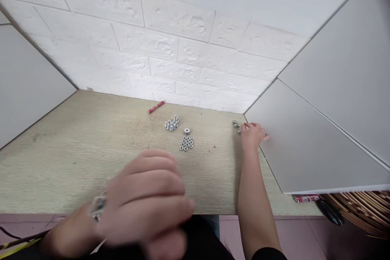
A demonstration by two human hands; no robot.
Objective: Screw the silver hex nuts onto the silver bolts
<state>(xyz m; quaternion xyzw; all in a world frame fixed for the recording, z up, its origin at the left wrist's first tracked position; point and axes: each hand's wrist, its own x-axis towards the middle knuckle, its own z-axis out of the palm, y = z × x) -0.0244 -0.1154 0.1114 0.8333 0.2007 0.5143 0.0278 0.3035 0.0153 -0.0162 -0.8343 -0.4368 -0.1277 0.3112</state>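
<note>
My left hand [149, 195] is raised close to the camera above the table's front edge, blurred, with its fingers curled in. Whether it holds anything is hidden. At the table's right side, my right hand [253, 135] reaches down by the grey panel, thumb and finger pinched at a small metal bolt [239, 130]. Just beyond it lie a few more small metal fasteners [235, 123]. Around the table's middle, several silver bolts [172, 123] stand upright in a cluster. A round metal washer-like piece [187, 131] lies between them and several hex nuts [186, 143] grouped flat.
A red marker-like stick [156, 107] lies near the white brick wall [189, 53]. Grey panels [289, 138] border the wooden table [91, 150] on the right, and another [27, 85] on the left. A coiled brown bundle [362, 207] sits at the lower right.
</note>
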